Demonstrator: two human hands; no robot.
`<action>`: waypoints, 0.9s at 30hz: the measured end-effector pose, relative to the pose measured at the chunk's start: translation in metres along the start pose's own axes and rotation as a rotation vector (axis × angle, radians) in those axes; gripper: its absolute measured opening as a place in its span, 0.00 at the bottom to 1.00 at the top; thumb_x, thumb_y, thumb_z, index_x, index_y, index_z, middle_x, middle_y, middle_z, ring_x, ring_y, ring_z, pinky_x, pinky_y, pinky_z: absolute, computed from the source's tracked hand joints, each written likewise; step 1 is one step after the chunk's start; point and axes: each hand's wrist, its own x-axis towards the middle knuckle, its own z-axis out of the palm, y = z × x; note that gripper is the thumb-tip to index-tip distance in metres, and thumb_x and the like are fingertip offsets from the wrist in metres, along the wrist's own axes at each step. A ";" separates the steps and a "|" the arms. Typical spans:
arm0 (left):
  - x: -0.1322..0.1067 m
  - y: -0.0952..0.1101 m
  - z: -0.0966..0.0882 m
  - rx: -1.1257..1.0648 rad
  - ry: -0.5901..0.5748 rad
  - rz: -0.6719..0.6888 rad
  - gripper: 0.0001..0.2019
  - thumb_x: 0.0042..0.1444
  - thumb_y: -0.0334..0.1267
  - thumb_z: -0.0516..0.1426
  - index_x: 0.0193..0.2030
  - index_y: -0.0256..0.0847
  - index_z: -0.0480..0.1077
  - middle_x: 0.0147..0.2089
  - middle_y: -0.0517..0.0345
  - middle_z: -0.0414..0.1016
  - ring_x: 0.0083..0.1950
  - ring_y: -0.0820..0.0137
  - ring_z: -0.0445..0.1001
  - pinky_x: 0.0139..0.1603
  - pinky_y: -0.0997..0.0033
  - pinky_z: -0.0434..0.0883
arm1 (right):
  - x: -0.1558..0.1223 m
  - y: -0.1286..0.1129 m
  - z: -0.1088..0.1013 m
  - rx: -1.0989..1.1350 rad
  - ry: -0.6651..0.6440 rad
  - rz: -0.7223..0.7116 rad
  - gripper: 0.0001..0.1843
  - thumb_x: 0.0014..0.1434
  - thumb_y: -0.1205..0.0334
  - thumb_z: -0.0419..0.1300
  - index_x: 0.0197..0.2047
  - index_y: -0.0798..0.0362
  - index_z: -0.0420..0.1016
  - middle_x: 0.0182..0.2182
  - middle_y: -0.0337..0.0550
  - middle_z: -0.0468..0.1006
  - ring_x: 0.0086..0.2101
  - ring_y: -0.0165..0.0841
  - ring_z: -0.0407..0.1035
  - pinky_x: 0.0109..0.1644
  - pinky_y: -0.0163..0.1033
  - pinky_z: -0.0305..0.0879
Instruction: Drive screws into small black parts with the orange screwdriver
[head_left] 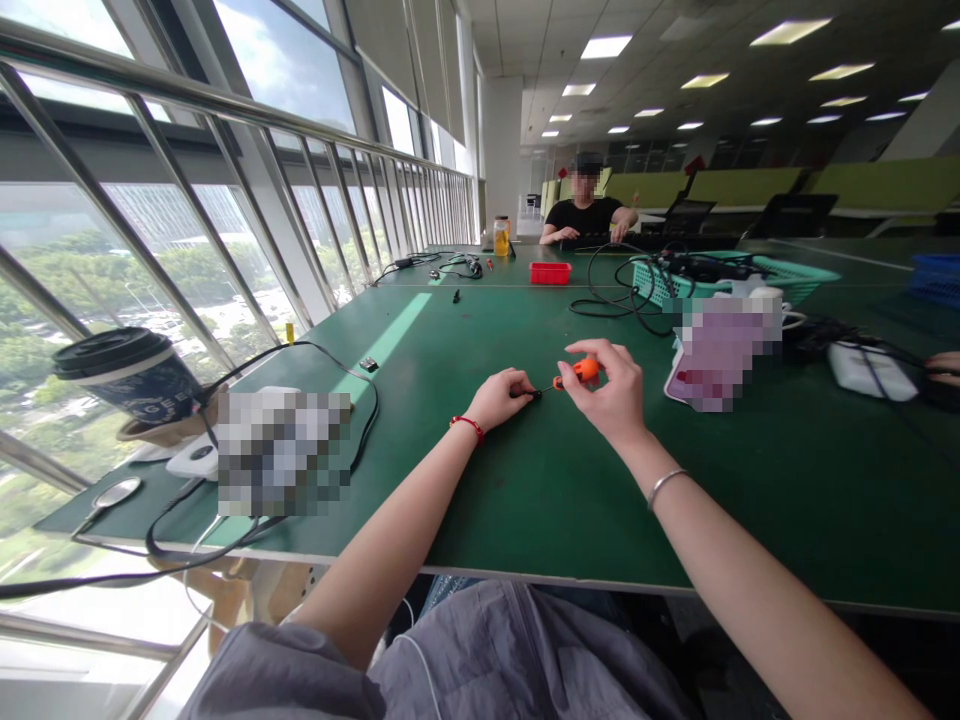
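My right hand (613, 392) grips an orange-handled screwdriver (586, 369) above the green tabletop, its thin shaft aimed left. The shaft's tip reaches a small black part (535, 395) that my left hand (504, 398) pinches low over the table. What exactly this black part is, I cannot make out; my left fingers cover some of it. A red bracelet is on my left wrist and a metal bangle on my right.
Right of my hands lie a phone-like pink object (720, 355), a teal basket (799, 282) with black cables, and a white box (870, 372). Ahead is a red tray (550, 273). To the left stand a lidded cup (131, 385) and cables. A co-worker (589, 215) sits opposite.
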 end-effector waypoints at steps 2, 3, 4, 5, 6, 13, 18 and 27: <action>0.000 0.000 0.000 0.002 0.002 -0.003 0.01 0.50 0.30 0.58 0.31 0.37 0.72 0.32 0.59 0.69 0.32 0.74 0.69 0.37 0.74 0.68 | 0.000 0.000 0.000 0.014 0.008 -0.011 0.12 0.52 0.58 0.59 0.42 0.49 0.71 0.31 0.42 0.75 0.33 0.36 0.68 0.40 0.43 0.67; 0.000 0.001 0.000 0.004 0.002 -0.005 0.01 0.50 0.30 0.58 0.31 0.37 0.72 0.32 0.59 0.69 0.32 0.74 0.69 0.37 0.74 0.68 | 0.000 0.000 0.000 0.018 0.012 -0.009 0.13 0.52 0.59 0.59 0.43 0.49 0.70 0.31 0.41 0.75 0.33 0.36 0.68 0.40 0.44 0.67; 0.000 0.001 0.000 0.005 0.003 -0.005 0.01 0.50 0.31 0.58 0.30 0.37 0.72 0.32 0.59 0.69 0.32 0.74 0.69 0.37 0.74 0.68 | 0.001 0.000 0.000 0.018 0.016 -0.005 0.13 0.52 0.58 0.59 0.42 0.49 0.71 0.30 0.41 0.75 0.33 0.36 0.68 0.40 0.44 0.67; 0.000 0.001 0.000 0.006 0.003 -0.005 0.01 0.50 0.31 0.58 0.30 0.37 0.72 0.32 0.59 0.69 0.32 0.74 0.69 0.37 0.74 0.68 | 0.001 0.000 0.001 0.014 0.015 0.001 0.10 0.52 0.58 0.59 0.40 0.49 0.71 0.28 0.40 0.74 0.32 0.36 0.68 0.40 0.43 0.67; 0.000 0.001 0.000 0.006 0.004 -0.005 0.01 0.50 0.30 0.58 0.30 0.37 0.72 0.32 0.59 0.69 0.32 0.74 0.69 0.37 0.74 0.68 | 0.001 0.000 0.001 0.006 0.012 0.004 0.07 0.53 0.58 0.59 0.36 0.48 0.72 0.26 0.40 0.74 0.31 0.36 0.68 0.40 0.43 0.67; 0.000 0.000 0.000 0.009 0.003 -0.007 0.02 0.50 0.31 0.58 0.31 0.38 0.72 0.33 0.59 0.70 0.33 0.73 0.69 0.38 0.73 0.69 | 0.001 -0.001 -0.001 0.000 0.017 -0.021 0.11 0.53 0.59 0.60 0.42 0.48 0.72 0.32 0.41 0.76 0.33 0.36 0.68 0.41 0.44 0.67; 0.000 0.000 -0.001 0.006 -0.001 -0.002 0.01 0.50 0.31 0.58 0.31 0.37 0.72 0.32 0.59 0.69 0.33 0.73 0.69 0.38 0.73 0.68 | 0.002 -0.002 -0.001 0.013 -0.002 -0.004 0.07 0.54 0.57 0.60 0.36 0.49 0.73 0.25 0.40 0.74 0.30 0.35 0.68 0.36 0.41 0.66; 0.000 -0.002 0.001 -0.001 0.003 0.004 0.01 0.50 0.31 0.58 0.31 0.37 0.72 0.32 0.59 0.70 0.33 0.73 0.69 0.38 0.73 0.68 | 0.001 -0.002 -0.001 0.066 -0.004 0.001 0.15 0.54 0.59 0.59 0.46 0.51 0.70 0.30 0.40 0.74 0.31 0.33 0.67 0.40 0.41 0.66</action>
